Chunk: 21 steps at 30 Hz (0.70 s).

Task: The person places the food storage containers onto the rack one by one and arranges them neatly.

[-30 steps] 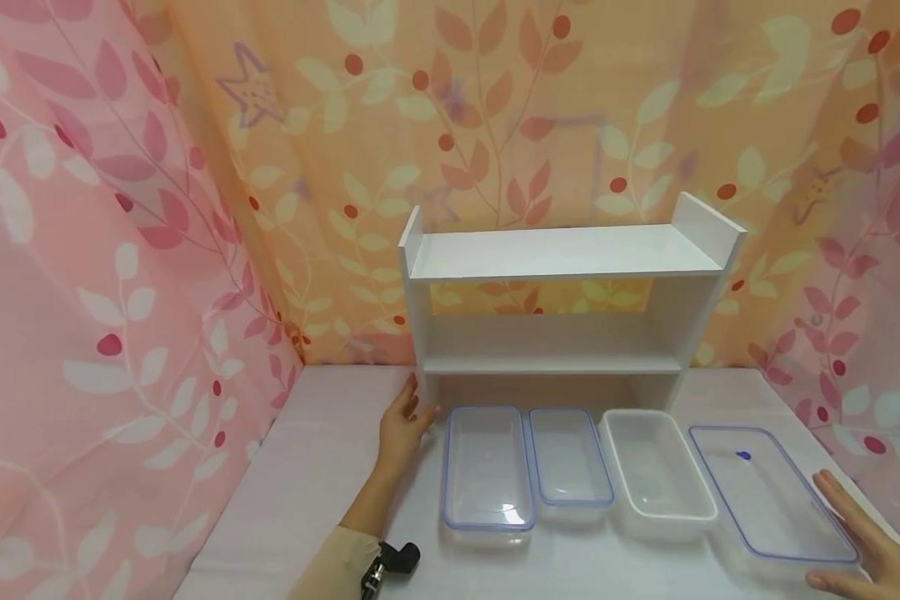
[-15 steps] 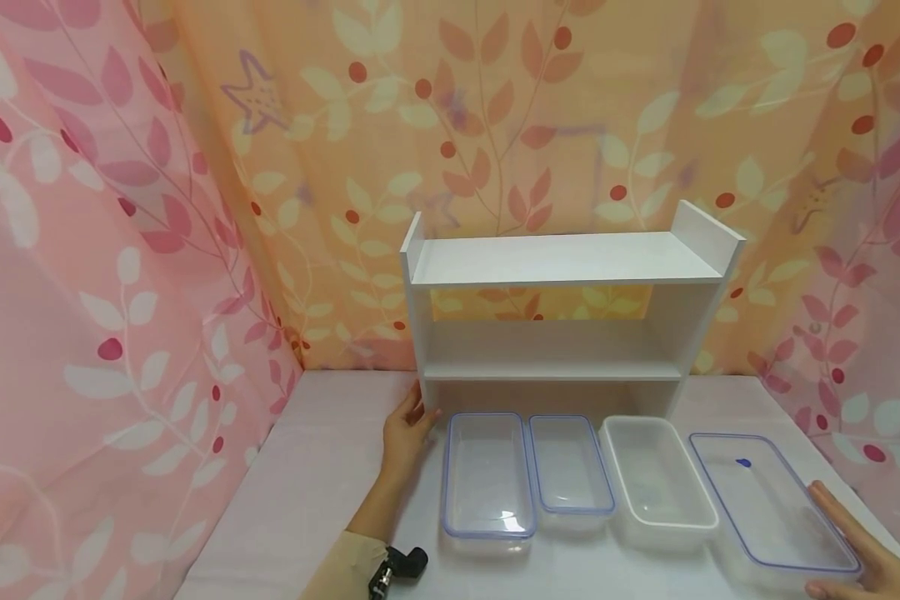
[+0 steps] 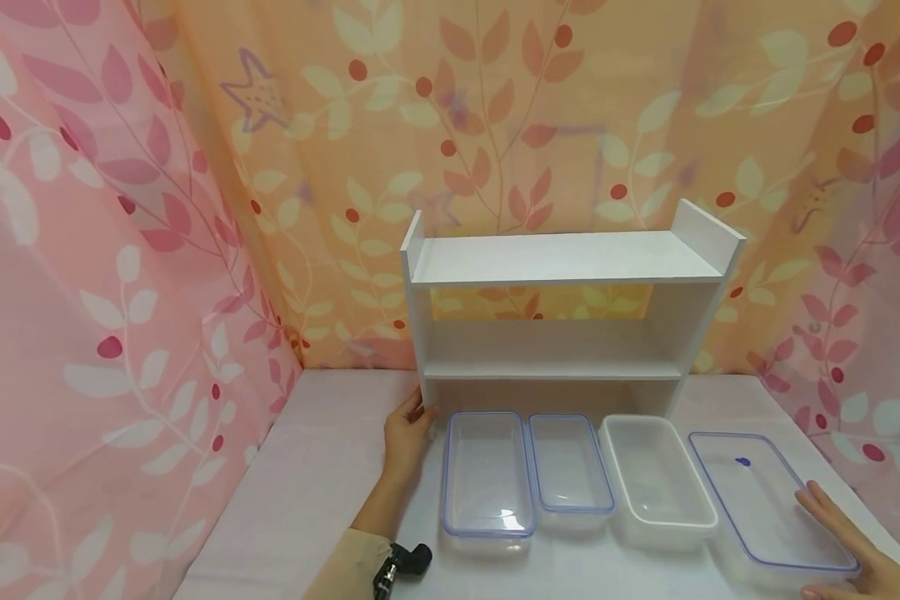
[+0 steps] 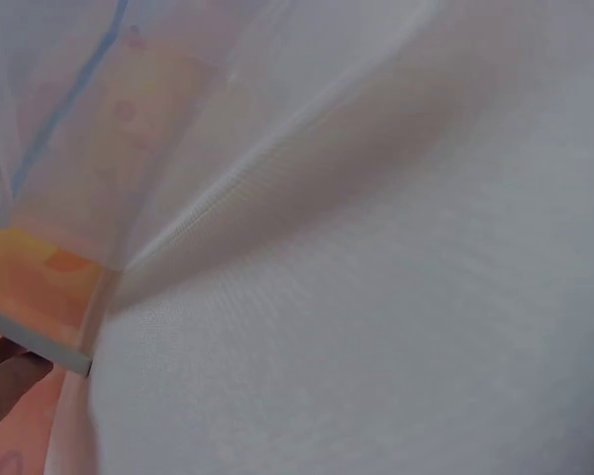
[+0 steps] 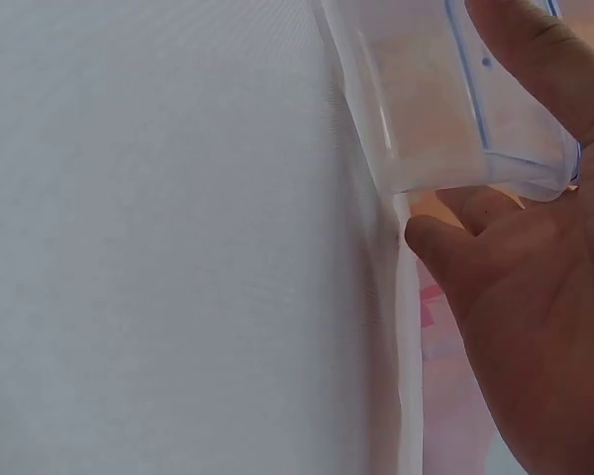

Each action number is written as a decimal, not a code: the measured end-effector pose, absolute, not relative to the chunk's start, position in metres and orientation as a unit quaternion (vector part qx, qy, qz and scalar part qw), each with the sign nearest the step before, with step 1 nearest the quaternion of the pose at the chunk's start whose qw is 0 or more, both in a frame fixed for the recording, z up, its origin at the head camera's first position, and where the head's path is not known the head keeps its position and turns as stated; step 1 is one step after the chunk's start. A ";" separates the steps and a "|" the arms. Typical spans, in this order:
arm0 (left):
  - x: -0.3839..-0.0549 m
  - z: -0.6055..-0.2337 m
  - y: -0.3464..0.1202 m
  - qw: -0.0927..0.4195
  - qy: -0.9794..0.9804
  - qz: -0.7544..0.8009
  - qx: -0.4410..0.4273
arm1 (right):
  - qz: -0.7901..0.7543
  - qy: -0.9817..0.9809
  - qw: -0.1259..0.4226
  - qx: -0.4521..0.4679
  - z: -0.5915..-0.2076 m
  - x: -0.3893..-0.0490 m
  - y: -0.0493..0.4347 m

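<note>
A white shelf unit [image 3: 551,367] stands at the back of the table. My left hand [image 3: 407,440] rests against its lower left side, with the fingers along the outer face and the thumb near the front edge. In the left wrist view, a few fingers [image 4: 15,381] touch the panel's edge. At the far right is a clear plastic food container [image 3: 776,500] with a blue-rimmed lid. My right hand [image 3: 866,554] lies at its near right corner, fingers extended over the lid's edge and thumb on the near side. The right wrist view shows this container [image 5: 426,109] beside the spread hand.
Left of that container stand a white-rimmed one [image 3: 656,471], a small blue-rimmed one [image 3: 572,462] and a larger blue-rimmed one [image 3: 489,471], in a row before the shelf. Patterned curtains [image 3: 120,333] surround the white-covered table [image 3: 300,467] at the back and sides.
My left hand has moved slightly right, closer against the shelf's side. The right hand's fingers have shifted a little left over the lid's edge. The containers stay put.
</note>
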<state>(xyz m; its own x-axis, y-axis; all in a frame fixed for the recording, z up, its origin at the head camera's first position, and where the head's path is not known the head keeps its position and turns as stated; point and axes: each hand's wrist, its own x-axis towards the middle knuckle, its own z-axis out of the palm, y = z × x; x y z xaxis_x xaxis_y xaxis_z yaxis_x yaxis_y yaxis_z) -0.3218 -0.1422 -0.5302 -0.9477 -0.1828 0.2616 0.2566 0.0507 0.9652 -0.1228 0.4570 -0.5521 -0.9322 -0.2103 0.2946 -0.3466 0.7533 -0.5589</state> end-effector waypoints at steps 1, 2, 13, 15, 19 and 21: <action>-0.322 -0.531 -0.142 0.163 -0.707 -0.687 -0.024 | 0.313 -0.933 0.102 0.144 -0.552 -0.123 0.457; -0.323 -0.531 -0.142 0.165 -0.707 -0.687 -0.024 | 0.308 -0.936 0.097 0.140 -0.552 -0.123 0.457; -0.301 -0.500 -0.140 0.142 -0.714 -0.684 -0.031 | 0.320 -0.934 0.090 0.131 -0.552 -0.125 0.459; -0.299 -0.499 -0.140 0.139 -0.716 -0.684 -0.030 | 0.328 -0.929 0.098 0.138 -0.554 -0.125 0.460; -0.298 -0.500 -0.141 0.135 -0.717 -0.683 -0.027 | 0.340 -0.921 0.108 0.156 -0.553 -0.124 0.461; -0.299 -0.501 -0.143 0.132 -0.718 -0.683 -0.027 | 0.340 -0.919 0.111 0.165 -0.552 -0.124 0.461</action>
<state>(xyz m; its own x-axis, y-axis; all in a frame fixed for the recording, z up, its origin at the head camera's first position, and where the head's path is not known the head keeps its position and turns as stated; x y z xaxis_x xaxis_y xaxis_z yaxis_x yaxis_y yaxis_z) -0.2994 -0.1426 -0.5013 -0.9637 -0.1413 0.2266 0.2192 0.0663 0.9734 -0.1238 0.4609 -0.5521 -0.9208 -0.2277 0.3167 -0.3790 0.7138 -0.5889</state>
